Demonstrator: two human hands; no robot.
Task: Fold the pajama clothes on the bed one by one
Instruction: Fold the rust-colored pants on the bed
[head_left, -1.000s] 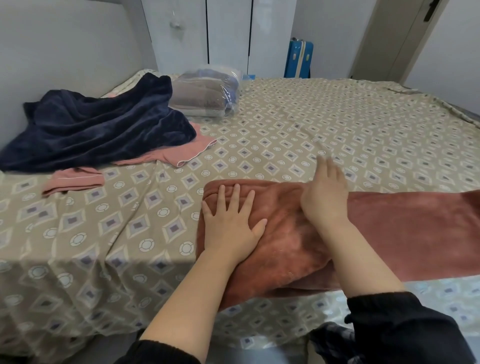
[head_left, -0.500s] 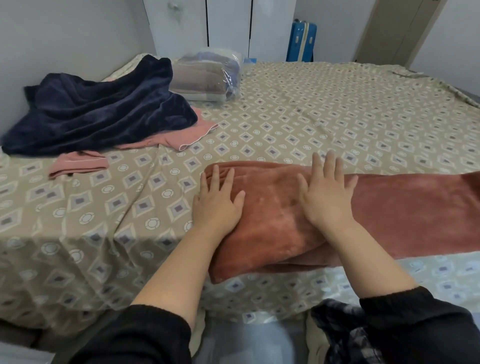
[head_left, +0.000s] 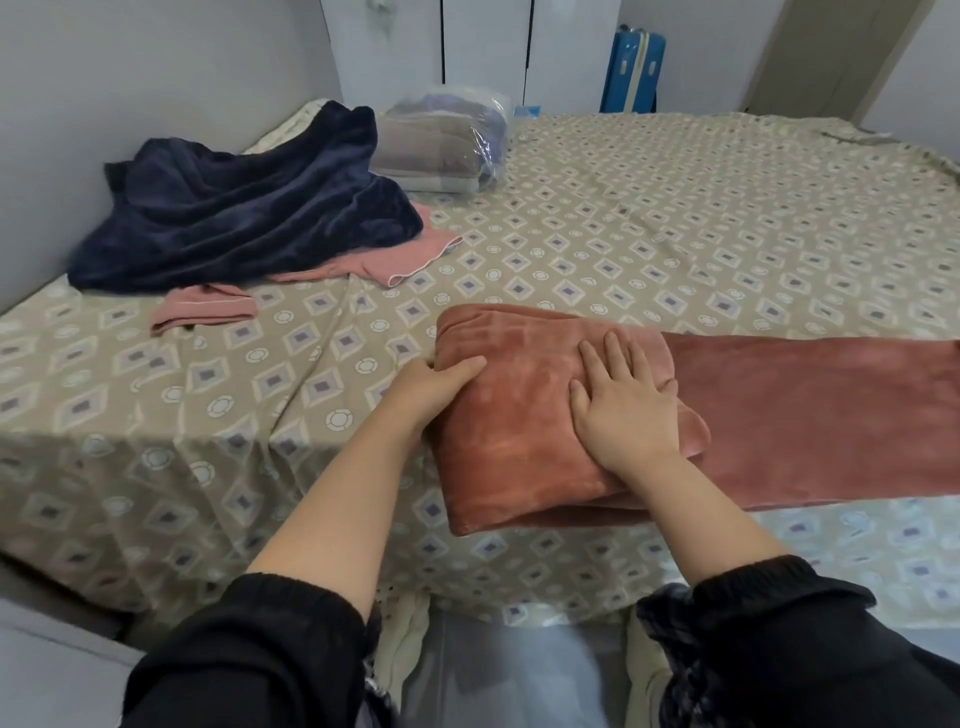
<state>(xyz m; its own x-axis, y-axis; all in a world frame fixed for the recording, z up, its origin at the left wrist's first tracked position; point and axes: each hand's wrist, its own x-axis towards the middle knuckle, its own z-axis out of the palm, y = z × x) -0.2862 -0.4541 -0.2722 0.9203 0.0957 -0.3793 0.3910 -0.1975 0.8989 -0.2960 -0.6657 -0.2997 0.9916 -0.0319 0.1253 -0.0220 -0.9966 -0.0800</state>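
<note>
- Left hand (head_left: 432, 388) pinches the pajama (head_left: 511, 452) at its folded edge, thumb on top.
- Right hand (head_left: 626, 413) lies flat beside it, fingers spread, pressing the fold.

No text, label, brand, number or sign could be read anywhere in view, neither on the clothes, the bedsheet nor the things beyond.

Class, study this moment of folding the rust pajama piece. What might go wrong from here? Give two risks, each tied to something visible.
1. The rust pajama piece lies close to the bed edge; a tug by the left hand, which grips its end, might slide it off.
2. The right hand presses only the folded part; the long unfolded stretch may skew the next fold.
</note>
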